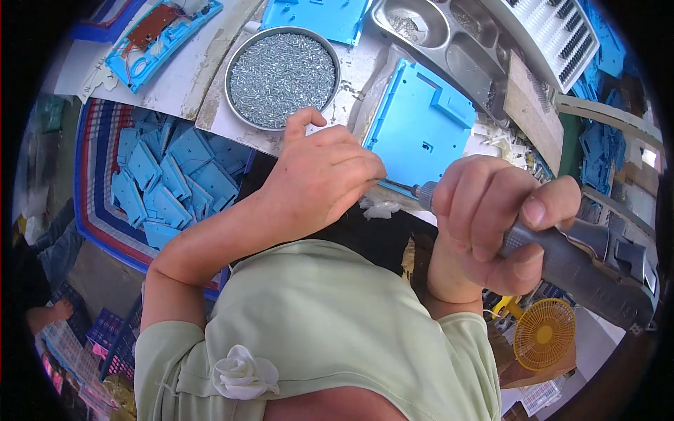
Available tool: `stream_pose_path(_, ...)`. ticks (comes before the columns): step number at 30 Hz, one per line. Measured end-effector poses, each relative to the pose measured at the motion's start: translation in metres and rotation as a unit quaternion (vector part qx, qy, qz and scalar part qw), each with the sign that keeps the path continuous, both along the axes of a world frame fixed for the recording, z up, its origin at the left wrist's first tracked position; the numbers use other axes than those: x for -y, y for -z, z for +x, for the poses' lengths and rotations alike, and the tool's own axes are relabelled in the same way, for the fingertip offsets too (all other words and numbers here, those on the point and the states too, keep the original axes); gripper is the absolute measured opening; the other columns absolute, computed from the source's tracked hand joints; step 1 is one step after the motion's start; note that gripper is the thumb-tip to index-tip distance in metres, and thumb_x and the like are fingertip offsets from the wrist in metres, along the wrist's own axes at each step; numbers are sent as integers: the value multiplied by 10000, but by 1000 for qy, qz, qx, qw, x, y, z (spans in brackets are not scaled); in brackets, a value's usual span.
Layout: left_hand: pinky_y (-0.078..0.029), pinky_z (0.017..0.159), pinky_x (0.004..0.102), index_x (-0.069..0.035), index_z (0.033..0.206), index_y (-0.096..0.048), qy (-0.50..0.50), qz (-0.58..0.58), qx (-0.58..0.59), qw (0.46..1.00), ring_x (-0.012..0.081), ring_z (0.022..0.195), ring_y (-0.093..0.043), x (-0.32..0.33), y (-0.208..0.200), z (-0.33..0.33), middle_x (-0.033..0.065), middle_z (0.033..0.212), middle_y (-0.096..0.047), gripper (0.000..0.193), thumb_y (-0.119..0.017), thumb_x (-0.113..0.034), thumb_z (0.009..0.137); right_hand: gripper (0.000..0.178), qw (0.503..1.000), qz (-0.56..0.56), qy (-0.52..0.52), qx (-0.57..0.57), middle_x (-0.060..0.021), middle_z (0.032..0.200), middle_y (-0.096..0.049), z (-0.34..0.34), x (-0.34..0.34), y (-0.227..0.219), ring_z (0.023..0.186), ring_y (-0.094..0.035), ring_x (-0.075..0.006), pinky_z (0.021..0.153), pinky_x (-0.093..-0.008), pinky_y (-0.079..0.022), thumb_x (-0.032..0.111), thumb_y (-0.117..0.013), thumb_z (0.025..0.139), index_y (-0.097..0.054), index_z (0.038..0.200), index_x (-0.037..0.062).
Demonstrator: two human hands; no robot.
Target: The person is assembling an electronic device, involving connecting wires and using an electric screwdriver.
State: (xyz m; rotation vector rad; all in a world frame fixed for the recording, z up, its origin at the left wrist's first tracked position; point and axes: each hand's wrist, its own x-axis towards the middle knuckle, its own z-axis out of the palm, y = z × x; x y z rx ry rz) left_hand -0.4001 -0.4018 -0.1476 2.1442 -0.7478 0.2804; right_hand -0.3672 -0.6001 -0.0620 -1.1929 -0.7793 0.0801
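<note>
My right hand [491, 210] is wrapped round a dark grey electric screwdriver [583, 270], whose bit points left. The bit's tip reaches the closed fingers of my left hand [316, 172], at the near left edge of a blue plastic casing [414, 130]. Left thumb and fingertips are pinched together; whatever lies between them is hidden. The casing rests on the table and has a raised stepped block and small holes. Just beyond my left hand stands a round metal bowl [338, 74] full of small silver screws [281, 77].
A striped sack [90, 182] with several blue casings [168, 182] sits at the left. Far left lies a blue housing with a brown board [151, 28]. At the back are a steel compartment tray [439, 49], a white rack [540, 35] and a wooden board [530, 112]. A yellow fan [544, 335] stands low right.
</note>
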Motion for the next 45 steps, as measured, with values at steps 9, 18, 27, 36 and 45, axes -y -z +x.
stream_pose_path(9, -328, 955, 453, -137, 955, -726, 13, 15, -10, 1000, 175, 829, -630, -3, -6, 1, -27, 846, -677, 233, -813, -124, 740, 346, 997, 8, 31, -69, 3, 657, -522, -11, -9, 8, 534, -501, -143, 528, -326, -439, 282, -674, 985, -474, 1187, 85)
stream_pose_path(18, -261, 1177, 518, -98, 1356, -604, 86, 43, -44, 994, 265, 1421, -485, -25, 1, 15, 76, 1431, -611, 521, -607, -66, 835, 324, 992, -40, 100, -72, -30, 635, -504, -22, -27, 35, 543, -493, -164, 525, -336, -424, 260, -714, 968, -468, 1076, 78)
stream_pose_path(27, -301, 1130, 505, -94, 1355, -593, 75, 47, -62, 994, 225, 1313, -568, -11, 16, 15, 97, 1357, -638, 554, -595, 2, 810, 299, 995, -92, 14, -27, -46, 625, -526, -5, -24, 52, 506, -496, -184, 504, -341, -422, 170, -745, 940, -500, 1066, 55)
stream_pose_path(36, -352, 1122, 497, -42, 1202, -678, 95, 3, 7, 995, 293, 1281, -576, 28, -9, 35, 124, 1336, -649, 405, -607, 11, 806, 362, 974, 42, 223, -21, -17, 599, -469, -7, 82, 17, 486, -439, -134, 474, -326, -398, 228, -686, 943, -499, 1187, 36)
stream_pose_path(45, -232, 1182, 551, -123, 1245, -688, 81, 187, 8, 979, 219, 1386, -517, 51, -8, 36, 34, 1398, -635, 358, -690, -156, 889, 331, 971, 72, 229, -23, -23, 652, -510, -1, 89, 59, 531, -491, -120, 540, -302, -471, 142, -679, 938, -506, 1180, -2)
